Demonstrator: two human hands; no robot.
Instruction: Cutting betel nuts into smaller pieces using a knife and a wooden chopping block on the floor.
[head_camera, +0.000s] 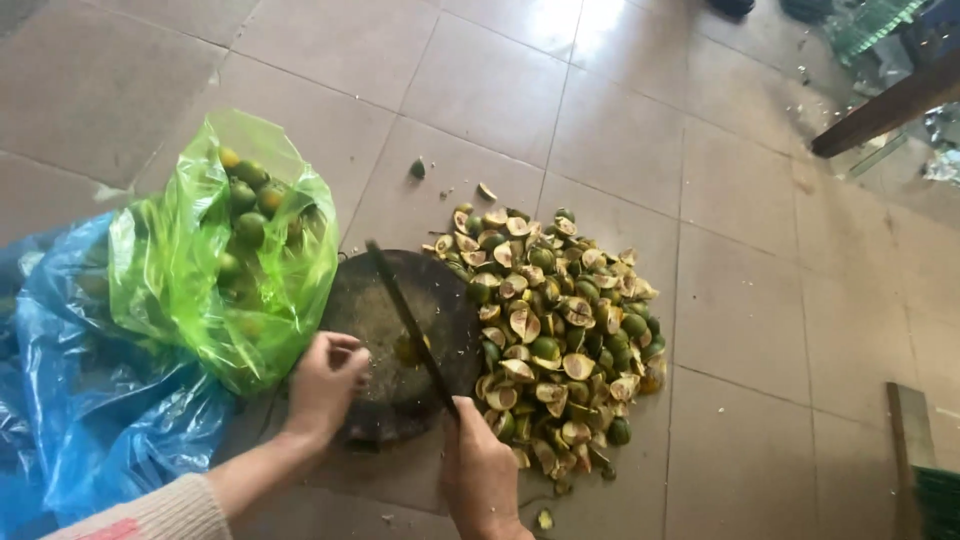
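My right hand (482, 462) is clenched around the handle of a long dark knife (408, 322), which lies across the round dark wooden chopping block (372, 300) on the tiled floor (760, 300). The blade's long axis runs from the handle at five o'clock up to the tip at eleven o'clock, pointing toward the green plastic bag of whole green fruits (225, 250). A small fruit (407, 349) sits under the blade at the block's centre. My left hand (325, 382) rests curled on the block's eight o'clock edge; I cannot tell whether it grips anything. I judge the fruit could roll, sending the blade toward those fingers. Cut pieces (550, 330) are heaped at three o'clock.
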